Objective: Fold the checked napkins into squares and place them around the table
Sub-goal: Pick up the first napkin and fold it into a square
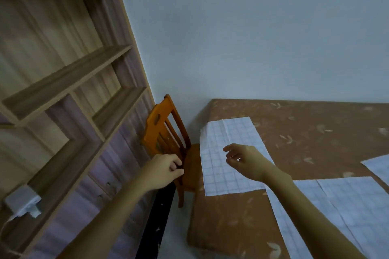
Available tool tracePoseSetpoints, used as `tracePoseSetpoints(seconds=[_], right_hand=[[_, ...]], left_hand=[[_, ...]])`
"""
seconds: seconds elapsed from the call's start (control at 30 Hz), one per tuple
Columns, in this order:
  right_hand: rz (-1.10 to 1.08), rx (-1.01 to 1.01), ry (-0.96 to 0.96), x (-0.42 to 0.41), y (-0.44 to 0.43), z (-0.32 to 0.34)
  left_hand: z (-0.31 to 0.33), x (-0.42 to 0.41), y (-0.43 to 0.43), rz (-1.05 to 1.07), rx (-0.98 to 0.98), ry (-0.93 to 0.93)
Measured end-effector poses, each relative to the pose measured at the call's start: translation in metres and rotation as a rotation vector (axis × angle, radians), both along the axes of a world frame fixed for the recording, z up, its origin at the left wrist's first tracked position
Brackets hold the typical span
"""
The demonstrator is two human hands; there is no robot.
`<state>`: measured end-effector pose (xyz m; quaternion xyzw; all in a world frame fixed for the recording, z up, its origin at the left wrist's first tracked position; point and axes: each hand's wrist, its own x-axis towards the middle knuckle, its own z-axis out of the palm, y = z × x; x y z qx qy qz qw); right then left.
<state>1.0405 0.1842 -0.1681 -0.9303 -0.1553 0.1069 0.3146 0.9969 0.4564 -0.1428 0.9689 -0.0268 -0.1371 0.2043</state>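
Hovering over an unfolded checked napkin (219, 174) at the left edge of the table (315, 132): right hand (246, 160), fingers loosely curled, holding nothing. Left hand (166, 170) grips the chair (160, 130) beside that edge. Risk: dragging the chair could catch the napkin's edge and pull it off.

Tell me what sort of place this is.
Probably a dining corner in a home: a brown patterned table with checked napkins laid out, a wooden chair beside it, and open wooden shelves on the left.
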Motion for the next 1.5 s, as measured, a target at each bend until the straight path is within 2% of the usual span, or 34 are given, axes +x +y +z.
tracePoseSetpoints(seconds=[0.23,0.43,0.63,0.87,1.13,1.33,1.5], right_hand=[[-0.138,-0.043,0.099,0.047,-0.017,-0.035],[-0.300,-0.069,0.216,0.070,-0.014,-0.076],[-0.505,-0.038,0.369,0.066,0.004,-0.110],[-0.692,-0.015,0.500,0.033,0.024,-0.149],[-0.774,-0.031,0.576,0.009,0.039,-0.172],[-0.873,0.015,0.602,-0.013,0.042,-0.180],[-0.912,0.050,0.598,-0.024,0.045,-0.179]], left_hand=[[-0.046,0.079,-0.014,-0.133,-0.020,0.043],[-0.093,0.139,-0.019,-0.331,-0.078,0.120],[-0.143,0.178,-0.029,-0.555,-0.081,0.246],[-0.205,0.190,-0.045,-0.799,0.027,0.342],[-0.272,0.184,-0.057,-0.969,0.269,0.210],[-0.298,0.191,-0.047,-0.946,0.186,0.072],[-0.292,0.194,-0.050,-0.944,0.061,0.122]])
